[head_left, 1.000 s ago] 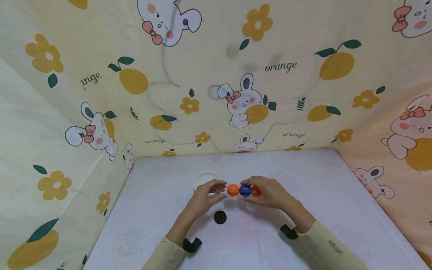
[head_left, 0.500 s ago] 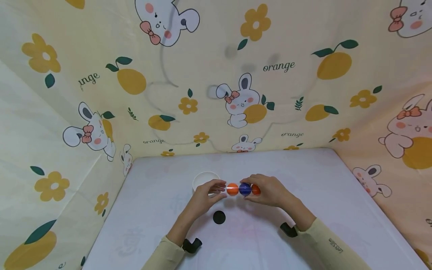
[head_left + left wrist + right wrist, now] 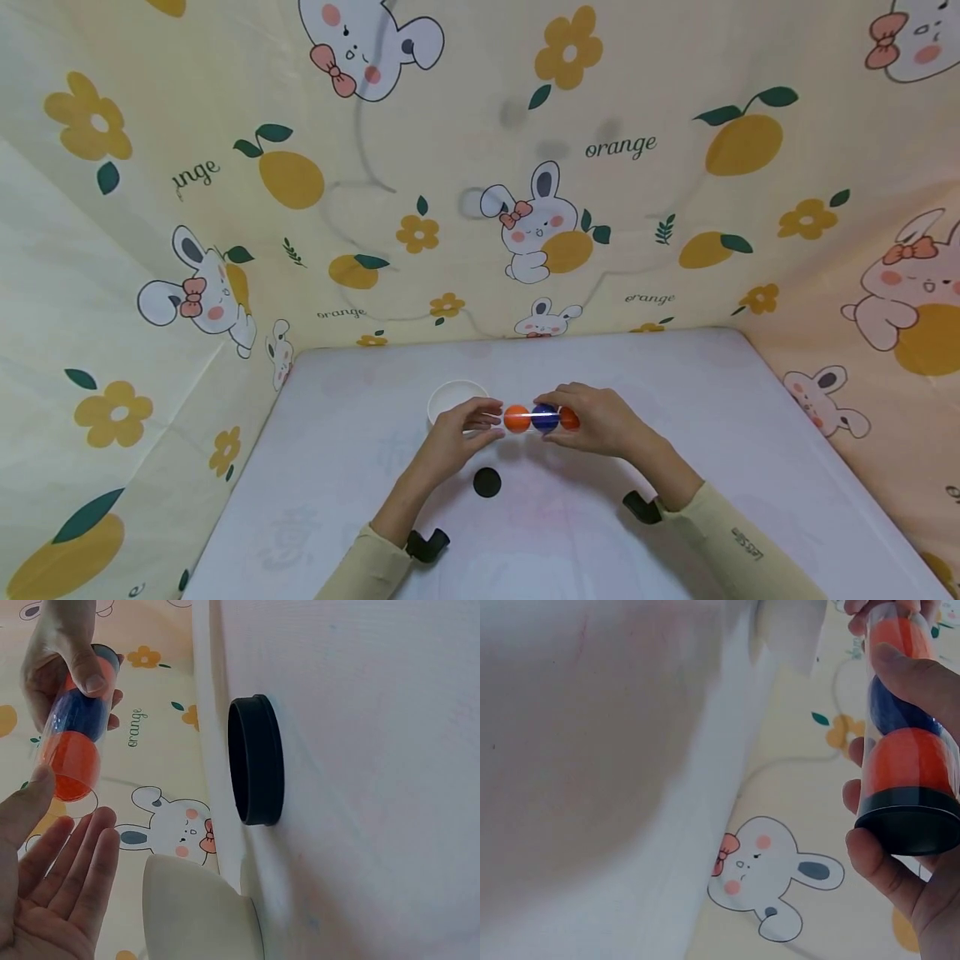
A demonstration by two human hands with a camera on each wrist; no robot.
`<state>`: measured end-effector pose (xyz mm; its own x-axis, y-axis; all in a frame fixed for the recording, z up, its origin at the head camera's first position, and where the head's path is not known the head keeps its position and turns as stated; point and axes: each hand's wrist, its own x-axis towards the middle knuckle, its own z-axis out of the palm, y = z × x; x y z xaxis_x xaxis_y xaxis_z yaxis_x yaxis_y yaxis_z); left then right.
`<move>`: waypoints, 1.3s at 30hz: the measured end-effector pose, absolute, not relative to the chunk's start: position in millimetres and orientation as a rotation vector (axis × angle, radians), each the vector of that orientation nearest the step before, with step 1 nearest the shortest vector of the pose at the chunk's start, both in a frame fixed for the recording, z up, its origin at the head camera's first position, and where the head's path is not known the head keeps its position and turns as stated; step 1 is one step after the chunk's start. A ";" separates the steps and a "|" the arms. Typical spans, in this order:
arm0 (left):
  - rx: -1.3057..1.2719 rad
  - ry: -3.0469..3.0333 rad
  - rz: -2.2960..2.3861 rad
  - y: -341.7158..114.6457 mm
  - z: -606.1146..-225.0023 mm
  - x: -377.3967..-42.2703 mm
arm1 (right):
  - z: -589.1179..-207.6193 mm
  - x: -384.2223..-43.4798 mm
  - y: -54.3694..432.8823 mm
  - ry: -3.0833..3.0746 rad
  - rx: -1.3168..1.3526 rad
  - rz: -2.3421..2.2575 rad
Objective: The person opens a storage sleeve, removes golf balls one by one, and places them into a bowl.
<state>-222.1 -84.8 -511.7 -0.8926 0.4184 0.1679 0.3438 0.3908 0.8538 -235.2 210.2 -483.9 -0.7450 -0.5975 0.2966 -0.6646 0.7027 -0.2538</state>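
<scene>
While the right hand (image 3: 600,425) grasped a clear plastic tube (image 3: 531,418) — orange balls (image 3: 517,419), blue ball (image 3: 545,418), black base (image 3: 909,829) in place — left hand (image 3: 456,436) seemed released, fingers straight; round black cap (image 3: 487,482) lay unfitted.

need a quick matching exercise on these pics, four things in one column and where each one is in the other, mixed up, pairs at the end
Things
1. clear tube
2. blue ball
3. loose black lid
4. white bowl

Places
A. on the table, partly hidden by the left hand in the head view
B. between two orange balls
C. on the table, fully in sight in the head view
D. in the grip of the right hand

Pairs: 1-D, 2-B, 3-C, 4-A
</scene>
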 end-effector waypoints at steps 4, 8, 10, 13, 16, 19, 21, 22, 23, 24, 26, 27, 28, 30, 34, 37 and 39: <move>0.691 2.551 1.554 -84.5 -513.4 -222.7 | -482.1 -235.7 210.0 -2.719 1.021 0.504; 0.696 2.546 1.570 -84.0 -513.8 -222.9 | -480.4 -236.0 210.1 -2.709 1.025 0.499; 0.697 2.550 1.567 -83.9 -513.2 -222.7 | -479.6 -235.9 210.0 -2.708 1.029 0.509; 0.697 2.553 1.560 -84.0 -511.6 -221.9 | -479.0 -235.7 210.3 -2.716 1.031 0.528; 0.699 2.546 1.562 -84.8 -510.5 -221.2 | -478.4 -235.8 210.4 -2.730 1.025 0.546; 0.696 2.541 1.564 -85.6 -509.7 -220.4 | -478.5 -236.6 210.2 -2.732 1.022 0.542; 0.690 2.544 1.554 -85.9 -509.3 -219.9 | -479.2 -237.4 210.1 -2.725 1.027 0.529; 0.689 2.547 1.549 -86.1 -509.2 -219.7 | -479.5 -237.7 210.1 -2.717 1.035 0.521; 0.680 2.550 1.542 -86.3 -509.2 -219.5 | -480.1 -238.0 210.3 -2.710 1.040 0.515; 0.677 2.550 1.538 -86.5 -509.2 -219.4 | -480.5 -238.1 210.3 -2.703 1.046 0.510; 0.668 2.556 1.525 -86.6 -509.6 -219.2 | -481.8 -238.1 210.8 -2.694 1.052 0.512; 0.662 2.556 1.523 -86.7 -509.5 -219.1 | -482.4 -237.9 210.9 -2.693 1.053 0.515; 0.659 2.559 1.519 -86.7 -509.6 -219.2 | -482.8 -237.8 211.1 -2.694 1.050 0.520; 0.651 2.563 1.516 -86.6 -509.7 -219.3 | -483.6 -237.0 211.2 -2.705 1.037 0.527; 0.655 2.567 1.514 -86.3 -510.3 -220.4 | -484.1 -235.6 212.2 -2.731 1.013 0.547; 0.675 2.553 1.541 -86.6 -511.2 -221.1 | -484.1 -234.8 213.1 -2.748 1.001 0.583; 0.700 2.541 1.571 -87.1 -511.4 -221.6 | -484.3 -234.6 213.7 -2.757 0.991 0.610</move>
